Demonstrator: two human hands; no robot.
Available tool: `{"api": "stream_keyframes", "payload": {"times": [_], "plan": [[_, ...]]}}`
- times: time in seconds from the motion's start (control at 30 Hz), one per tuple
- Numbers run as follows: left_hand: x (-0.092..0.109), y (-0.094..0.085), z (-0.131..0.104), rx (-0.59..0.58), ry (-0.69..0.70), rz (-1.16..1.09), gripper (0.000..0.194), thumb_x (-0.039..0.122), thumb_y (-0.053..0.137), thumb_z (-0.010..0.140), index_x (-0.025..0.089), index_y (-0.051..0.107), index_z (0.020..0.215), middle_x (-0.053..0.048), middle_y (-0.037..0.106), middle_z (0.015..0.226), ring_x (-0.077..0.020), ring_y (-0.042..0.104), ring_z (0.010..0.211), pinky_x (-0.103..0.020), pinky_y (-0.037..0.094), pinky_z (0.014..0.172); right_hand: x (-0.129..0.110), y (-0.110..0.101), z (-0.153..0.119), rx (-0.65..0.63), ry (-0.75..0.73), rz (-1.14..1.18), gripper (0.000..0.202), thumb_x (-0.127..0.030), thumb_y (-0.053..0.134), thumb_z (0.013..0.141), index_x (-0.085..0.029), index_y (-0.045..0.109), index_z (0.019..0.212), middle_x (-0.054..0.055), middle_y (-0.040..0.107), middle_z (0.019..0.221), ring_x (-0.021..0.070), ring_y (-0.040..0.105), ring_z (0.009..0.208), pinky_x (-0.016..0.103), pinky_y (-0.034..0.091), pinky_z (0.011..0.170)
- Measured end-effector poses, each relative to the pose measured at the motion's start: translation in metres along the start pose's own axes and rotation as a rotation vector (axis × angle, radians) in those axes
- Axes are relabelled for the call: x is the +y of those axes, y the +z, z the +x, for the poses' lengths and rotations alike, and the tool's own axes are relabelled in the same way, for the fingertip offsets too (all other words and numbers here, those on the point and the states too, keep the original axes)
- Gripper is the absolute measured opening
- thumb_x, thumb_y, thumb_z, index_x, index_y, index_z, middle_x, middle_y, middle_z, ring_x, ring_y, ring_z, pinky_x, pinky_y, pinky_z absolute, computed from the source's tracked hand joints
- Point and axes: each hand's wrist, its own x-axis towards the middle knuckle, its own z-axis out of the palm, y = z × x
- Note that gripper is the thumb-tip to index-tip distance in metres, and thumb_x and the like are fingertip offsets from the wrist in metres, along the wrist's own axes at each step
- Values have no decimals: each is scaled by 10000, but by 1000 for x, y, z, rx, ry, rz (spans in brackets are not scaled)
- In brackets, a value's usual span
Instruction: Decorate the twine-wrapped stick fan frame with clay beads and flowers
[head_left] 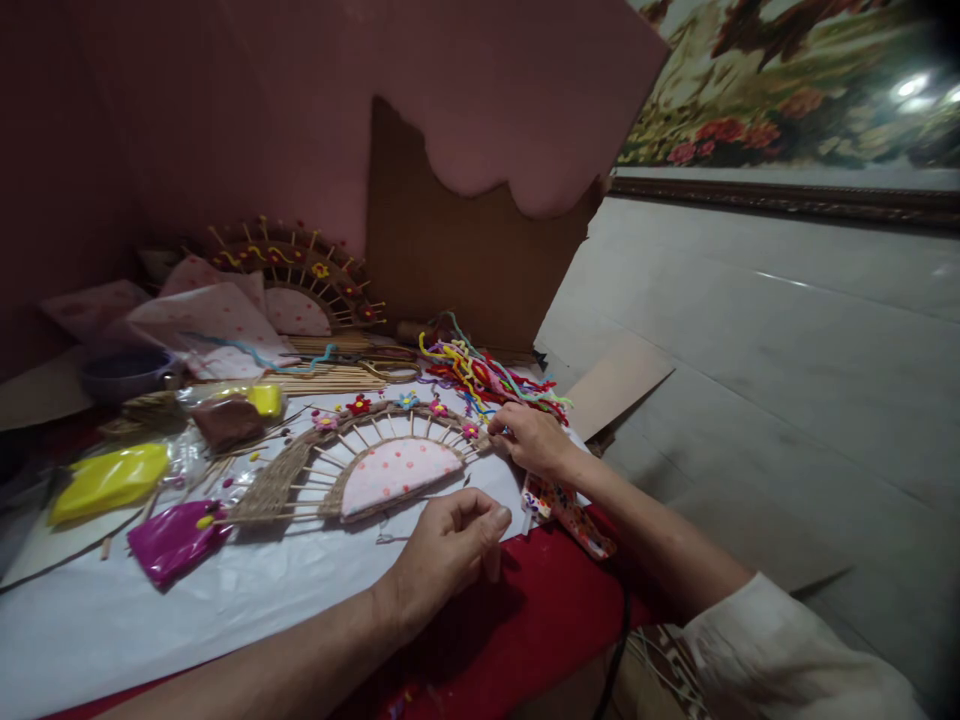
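A half-round fan-shaped craft piece (274,480) lies on the white sheet, its sticks wrapped in brown twine. Small coloured flowers (407,401) line its outer arc, and a dotted pink fabric half-circle (401,468) forms its centre. My right hand (531,440) is at the fan's right end, beside the pipe cleaners (487,372); its fingertips are pinched together, and what they hold, if anything, cannot be made out. Nearer to me, my left hand (454,540) hovers just in front of the fan, fingers curled and thumb against them, with their contents hidden.
Scissors (394,370) rest on wooden sticks (330,380) behind the fan. Yellow clay (111,483) and purple clay (178,540) in plastic lie at left, near a bowl (124,373). A second decorated fan (300,265) leans at the back. Patterned fabric (574,515) hangs over the right edge.
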Motion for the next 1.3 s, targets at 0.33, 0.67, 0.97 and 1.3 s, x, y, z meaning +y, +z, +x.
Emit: {"api": "stream_keyframes", "payload": {"times": [0.33,0.67,0.97,1.3], "plan": [[-1,-1,0,-8,18,27,362,500,546,785,138,561,778,23,528,485,-45,313,358,-188,184,361,5,-5,-13,70,-2,27,172,-169,533,840,-193,657,956,53,623,927,159,577,816,244,394,684],[0,0,-1,5,35,60,346,478,537,798,134,556,768,27,526,487,-44,317,366,-185,200,374,4,1,-20,24,-45,-58,349,-88,508,788,-269,675,1035,44,604,951,152,557,820,227,382,658],[-4,0,0,-25,48,86,308,441,531,825,146,545,735,30,536,501,-45,336,381,-182,226,391,4,0,-23,32,-87,-177,437,-65,502,757,-277,636,1114,53,597,946,162,528,813,236,355,620],[-6,-1,-1,-27,59,93,308,440,540,820,145,550,734,34,532,500,-50,351,401,-179,234,402,-1,5,-28,-23,-89,-269,308,-148,509,815,-268,665,1052,65,574,927,168,498,780,258,315,588]]}}
